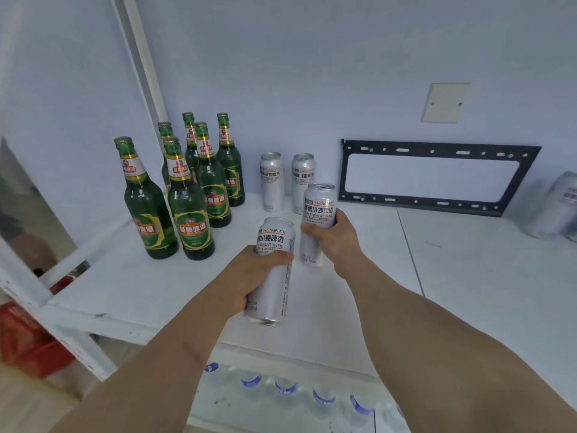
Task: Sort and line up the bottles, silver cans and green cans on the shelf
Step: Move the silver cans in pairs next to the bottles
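Observation:
Several green glass bottles (187, 210) stand grouped at the back left of the white shelf (131, 282). Two silver cans (272, 182) stand side by side near the wall, right of the bottles. My left hand (249, 276) grips a silver can (274, 245) around its middle, held above the shelf's front part. My right hand (334, 235) grips another silver can (318, 207) just in front of the two standing ones. No green cans are in view.
A black metal frame (437, 176) leans against the wall at the right. More silver cans (559, 204) sit blurred at the far right edge. A lower shelf holds water bottles (287, 389). Red crates (28, 335) sit at the lower left.

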